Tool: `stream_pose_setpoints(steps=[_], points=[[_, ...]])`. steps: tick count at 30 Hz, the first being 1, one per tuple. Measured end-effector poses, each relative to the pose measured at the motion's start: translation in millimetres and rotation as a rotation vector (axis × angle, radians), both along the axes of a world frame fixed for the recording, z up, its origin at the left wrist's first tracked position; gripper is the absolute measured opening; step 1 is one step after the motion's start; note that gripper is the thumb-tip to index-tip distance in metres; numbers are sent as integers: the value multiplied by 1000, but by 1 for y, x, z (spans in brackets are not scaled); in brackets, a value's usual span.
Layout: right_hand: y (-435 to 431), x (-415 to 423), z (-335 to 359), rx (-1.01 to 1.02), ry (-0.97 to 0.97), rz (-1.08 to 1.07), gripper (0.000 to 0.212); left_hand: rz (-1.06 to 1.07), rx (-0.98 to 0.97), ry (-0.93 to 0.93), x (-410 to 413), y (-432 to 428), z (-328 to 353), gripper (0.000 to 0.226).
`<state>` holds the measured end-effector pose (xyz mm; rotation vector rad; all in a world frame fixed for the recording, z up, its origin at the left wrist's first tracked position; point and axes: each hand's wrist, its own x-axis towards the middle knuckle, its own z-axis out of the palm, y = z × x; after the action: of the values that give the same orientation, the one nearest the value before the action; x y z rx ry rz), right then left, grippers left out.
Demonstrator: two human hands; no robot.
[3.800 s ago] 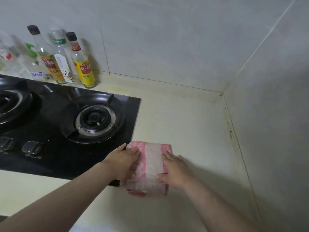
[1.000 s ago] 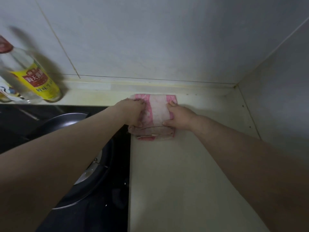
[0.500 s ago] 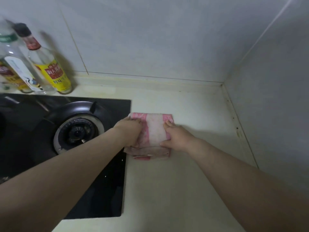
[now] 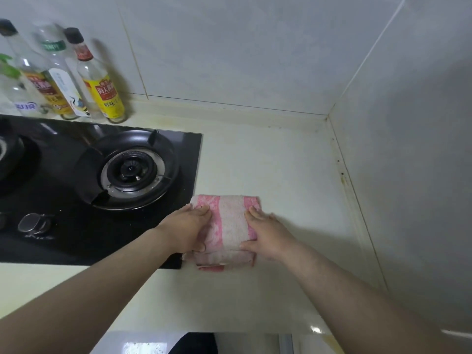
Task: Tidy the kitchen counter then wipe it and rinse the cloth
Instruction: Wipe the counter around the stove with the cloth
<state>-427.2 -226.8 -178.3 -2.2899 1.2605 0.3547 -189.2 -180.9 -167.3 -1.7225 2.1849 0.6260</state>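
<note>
A folded pink and white cloth (image 4: 231,226) was seen lying flat on the pale counter (image 4: 281,169), just beside the near right corner of the black stove (image 4: 63,200), its left edge at or touching the glass edge. The left hand (image 4: 187,229) was laid on the cloth's left part, fingers fairly straight and pressed down, with the thumb tucked at the near edge. The right hand (image 4: 265,235) was laid on the right part, fingers extended flat, the thumb curled along the near fold. Whether either thumb actually pinched the fabric could not be told. The right burner (image 4: 131,172) was noted left of and beyond the cloth, with a knob (image 4: 32,223) further left. Several bottles (image 4: 102,80) were ranged against the far tiled wall (image 4: 242,47), behind the stove, well apart from the cloth.
</note>
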Motion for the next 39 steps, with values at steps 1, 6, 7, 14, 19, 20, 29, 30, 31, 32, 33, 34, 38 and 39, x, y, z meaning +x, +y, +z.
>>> stream_pose_setpoints(steps=[1, 6, 7, 14, 19, 20, 29, 30, 31, 32, 33, 34, 38, 39], points=[[10, -3, 0, -1, -3, 0, 99, -3, -6, -2, -3, 10, 1, 100], [54, -17, 3, -5, -4, 22, 98, -6, -19, -22, -19, 60, 6, 97], [62, -20, 4, -2, -4, 30, 98, -8, -19, -28, -22, 70, 5, 96], [117, -40, 7, 13, -16, 57, 97, -1, -46, -33, -41, 131, 3, 91], [149, -47, 11, 4, 4, 66, 96, 37, -19, -33, -57, 164, 7, 94], [155, -47, 13, 3, 12, 63, 95, 50, -20, -18, -60, 168, 10, 93], [176, -16, 25, -105, -96, 165, 72, 287, -69, 267, -51, 189, -20, 65], [177, -12, 22, -99, -91, 184, 77, 293, -78, 280, -48, 188, -17, 56], [177, -8, 19, -136, -78, 182, 78, 320, -94, 298, -47, 187, -15, 50], [176, -6, 11, -156, -73, 179, 77, 353, -119, 295, -47, 186, -9, 48], [175, -2, 4, -84, -57, 166, 75, 399, -159, 312, -47, 184, -3, 46], [177, 2, 0, -47, -36, 156, 73, 450, -202, 327, -46, 181, 3, 43], [171, 16, -8, -56, -37, 107, 75, 655, -271, 352, -28, 167, 9, 35], [165, 19, -3, -30, -32, 85, 77, 681, -279, 349, -21, 163, 8, 38]])
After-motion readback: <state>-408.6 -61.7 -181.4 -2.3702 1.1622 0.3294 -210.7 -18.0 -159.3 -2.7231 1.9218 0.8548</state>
